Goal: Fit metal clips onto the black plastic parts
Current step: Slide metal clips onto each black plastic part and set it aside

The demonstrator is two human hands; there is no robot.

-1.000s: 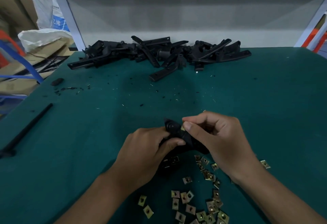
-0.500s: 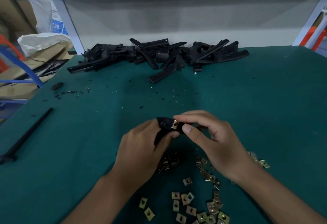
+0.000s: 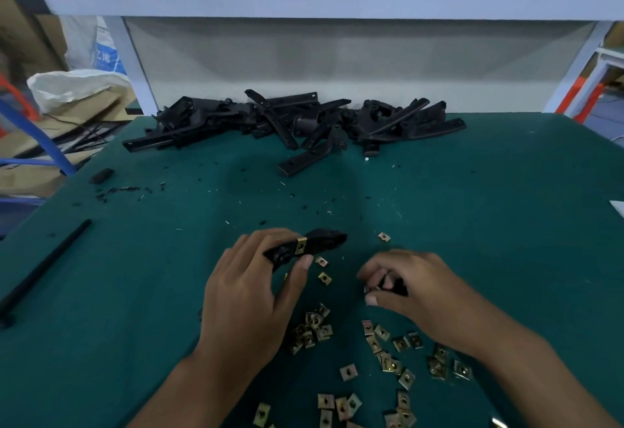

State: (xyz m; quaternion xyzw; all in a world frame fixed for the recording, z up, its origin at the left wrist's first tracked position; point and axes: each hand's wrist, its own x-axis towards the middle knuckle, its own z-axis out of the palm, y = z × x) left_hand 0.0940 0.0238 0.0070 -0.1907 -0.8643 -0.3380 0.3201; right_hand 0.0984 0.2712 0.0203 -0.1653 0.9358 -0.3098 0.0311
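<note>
Clip (image 3: pixel 301 245), brass-coloured, sits on one black part (image 3: pixel 312 242) pinched in the left hand (image 3: pixel 250 296); right hand (image 3: pixel 418 289) fingers curl, grip unclear; dozens of loose clips (image 3: pixel 388 353) on the worktop (image 3: pixel 506 225).

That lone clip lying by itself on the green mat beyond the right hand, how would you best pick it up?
Pinch the lone clip by two opposite edges, coming from above. It lies flat on the mat, apart from other clips, so nothing blocks the fingers.
</note>
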